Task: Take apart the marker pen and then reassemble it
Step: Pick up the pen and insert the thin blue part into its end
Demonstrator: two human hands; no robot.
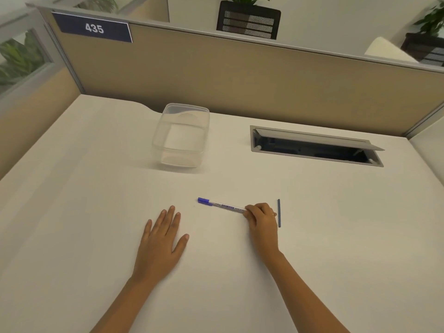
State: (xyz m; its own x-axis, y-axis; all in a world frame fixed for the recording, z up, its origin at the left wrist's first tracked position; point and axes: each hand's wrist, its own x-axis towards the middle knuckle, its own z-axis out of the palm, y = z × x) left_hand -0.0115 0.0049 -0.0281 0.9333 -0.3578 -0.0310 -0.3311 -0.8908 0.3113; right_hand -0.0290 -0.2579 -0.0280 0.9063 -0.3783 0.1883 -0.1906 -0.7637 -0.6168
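Note:
A marker pen (pixel 222 205) with a blue cap at its left end and a clear printed barrel lies on the white desk (pixel 96 188). My right hand (pixel 262 218) has its fingers closed around the barrel's right end, which they hide. A thin dark blue rod (pixel 279 213), apparently the pen's ink core, lies on the desk just right of that hand, pointing away from me. My left hand (pixel 162 239) rests flat on the desk with fingers spread, holding nothing, well left of the pen.
A clear plastic container (pixel 181 135) stands behind the pen toward the back. An open cable hatch (pixel 314 146) is sunk into the desk at the back right. A tan partition wall (pixel 240 75) bounds the far edge.

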